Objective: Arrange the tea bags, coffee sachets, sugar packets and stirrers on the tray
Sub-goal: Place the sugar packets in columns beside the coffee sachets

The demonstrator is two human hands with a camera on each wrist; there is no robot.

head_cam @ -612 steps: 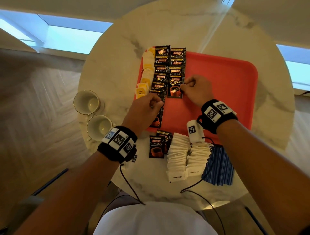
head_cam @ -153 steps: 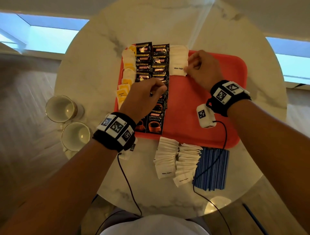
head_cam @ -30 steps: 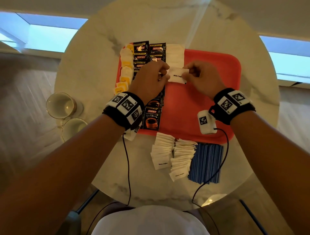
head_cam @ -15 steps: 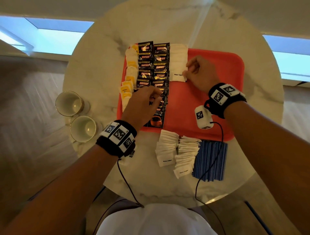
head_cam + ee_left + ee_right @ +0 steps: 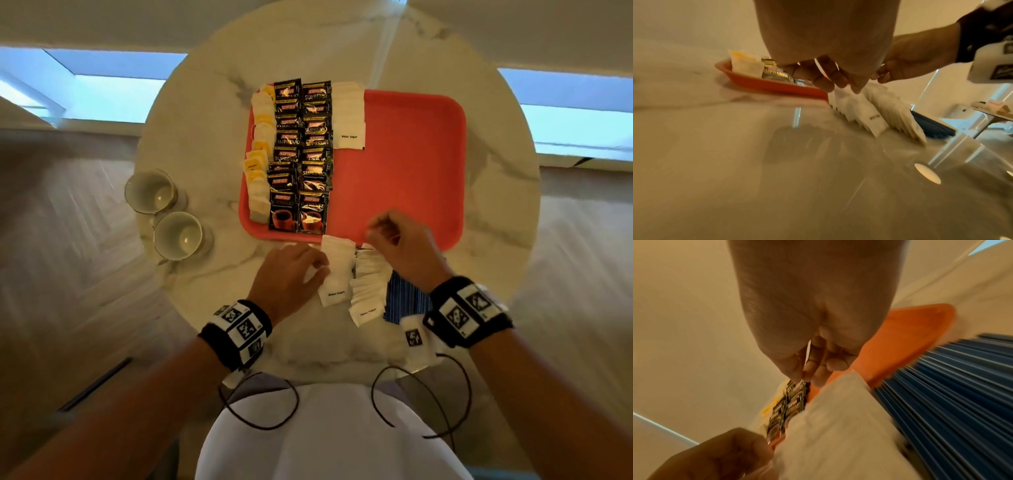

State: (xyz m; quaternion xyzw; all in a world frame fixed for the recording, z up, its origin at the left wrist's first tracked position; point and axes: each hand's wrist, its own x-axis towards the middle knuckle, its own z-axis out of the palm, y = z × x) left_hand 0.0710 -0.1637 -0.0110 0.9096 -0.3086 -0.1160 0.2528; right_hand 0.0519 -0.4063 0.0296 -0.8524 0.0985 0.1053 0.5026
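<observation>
The red tray [image 5: 411, 171] holds a column of tea bags [image 5: 260, 161], two columns of black coffee sachets [image 5: 303, 154] and a short row of white sugar packets [image 5: 349, 116]. In front of the tray two more rows of sugar packets [image 5: 366, 291] lie on the table, with blue stirrers [image 5: 406, 298] to their right. My left hand [image 5: 320, 274] pinches the left edge of the left row [image 5: 859, 107]. My right hand [image 5: 371, 231] hovers over the tray's near rim above the right row. Its fingers [image 5: 818, 369] are curled with nothing between them.
Two empty cups [image 5: 164, 219] stand left of the tray on the round marble table [image 5: 212, 102]. The tray's right half is bare red. Wrist cables hang over the table's near edge.
Both hands have come back from the tray to the loose sugar packets in front of it. The packet held a second ago now lies at the near end of the row on the tray.
</observation>
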